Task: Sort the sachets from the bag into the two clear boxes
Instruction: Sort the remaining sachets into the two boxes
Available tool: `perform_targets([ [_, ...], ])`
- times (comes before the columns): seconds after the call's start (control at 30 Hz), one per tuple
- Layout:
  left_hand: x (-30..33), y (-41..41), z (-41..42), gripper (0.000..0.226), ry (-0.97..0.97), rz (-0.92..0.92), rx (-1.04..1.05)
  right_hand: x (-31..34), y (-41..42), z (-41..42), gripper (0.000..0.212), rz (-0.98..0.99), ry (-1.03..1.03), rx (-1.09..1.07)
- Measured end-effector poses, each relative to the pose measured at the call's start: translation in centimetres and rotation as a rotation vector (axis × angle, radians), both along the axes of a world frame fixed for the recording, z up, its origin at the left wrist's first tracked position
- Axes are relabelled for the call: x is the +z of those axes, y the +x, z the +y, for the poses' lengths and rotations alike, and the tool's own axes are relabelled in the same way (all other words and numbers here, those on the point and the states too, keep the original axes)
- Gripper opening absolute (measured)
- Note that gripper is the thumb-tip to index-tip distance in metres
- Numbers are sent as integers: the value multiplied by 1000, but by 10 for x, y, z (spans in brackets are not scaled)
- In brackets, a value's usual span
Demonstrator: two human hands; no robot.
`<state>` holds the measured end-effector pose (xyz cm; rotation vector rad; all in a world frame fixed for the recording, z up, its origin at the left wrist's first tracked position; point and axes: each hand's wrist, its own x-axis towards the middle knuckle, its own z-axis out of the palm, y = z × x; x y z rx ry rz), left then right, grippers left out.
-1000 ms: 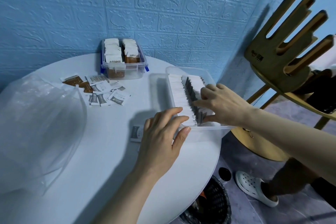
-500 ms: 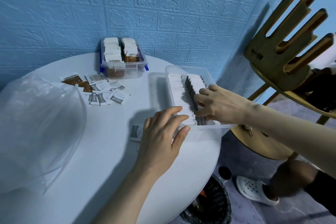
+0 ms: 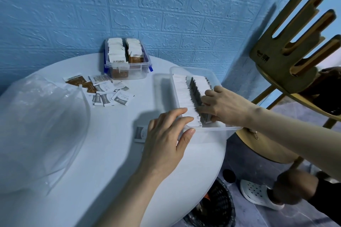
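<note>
At the right edge of the round white table [image 3: 110, 153] I see the near clear box [image 3: 212, 131], packed with two rows of upright sachets [image 3: 184, 97]. My left hand [image 3: 166, 140] grips its near left corner, thumb against the outer wall and fingers hooked over the rim. My right hand [image 3: 223, 105] reaches into the box, fingers curled round the near end of the dark sachet row. The far clear box [image 3: 127, 72], also filled, stands by the blue wall [image 3: 166, 14]. Loose sachets [image 3: 108, 90] lie scattered between it and the clear bag [image 3: 40, 125] on the left. One more sachet [image 3: 141, 132] lies just beside my left hand.
</note>
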<state>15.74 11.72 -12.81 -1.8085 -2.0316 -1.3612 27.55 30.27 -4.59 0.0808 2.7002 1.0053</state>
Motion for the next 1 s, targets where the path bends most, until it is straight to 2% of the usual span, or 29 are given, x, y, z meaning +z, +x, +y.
perform_targets([
  [0.17, 0, -1, 0, 32, -13, 1, -5, 0, 1, -3, 39, -10, 56, -87],
  [0.57, 7, -2, -4, 37, -62, 5, -35, 0, 2, -5, 54, 36, -34, -148],
  [0.67, 22, -8, -18, 40, -22, 21, 0, 4, 2, -7, 58, 70, -77, -163],
  [0.77, 28, -26, -44, 40, 4, -8, 75, 15, 5, -12, 61, 176, -109, -66],
  [0.83, 19, -44, -62, 38, -25, 1, 131, 25, 14, -18, 59, 374, -170, -51],
  [0.93, -3, -61, -78, 40, -178, 183, 178, 31, 25, -51, 42, 671, -394, -62],
  [1.0, -14, -62, -82, 45, -283, 333, 161, 22, 28, -91, 34, 777, -614, -104],
])
